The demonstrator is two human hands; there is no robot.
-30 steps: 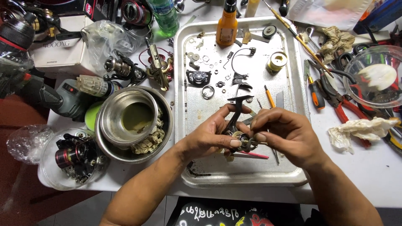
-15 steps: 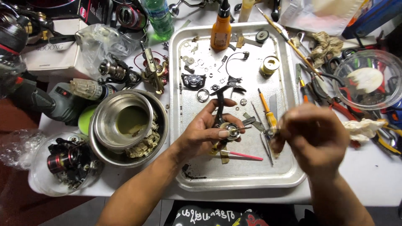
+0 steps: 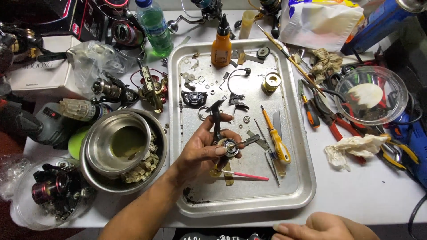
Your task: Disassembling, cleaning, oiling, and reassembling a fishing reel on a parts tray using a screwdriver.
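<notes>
reel part (image 3: 230,147) pinched in left hand (image 3: 205,149) grip above tray (image 3: 307,186); right hand (image 3: 318,226) curled, holding nothing visible.

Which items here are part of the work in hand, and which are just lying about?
In use: left hand gripping the reel part; metal tray with small loose parts; yellow screwdriver close by.

Lying about: orange bottle, green bottle, steel bowls, pliers, rag. Right hand rests empty at the table edge.

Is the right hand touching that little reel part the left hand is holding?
Apart. The head view shows the right hand at the table's near edge, clear of the reel part gripped by the left hand.
</notes>
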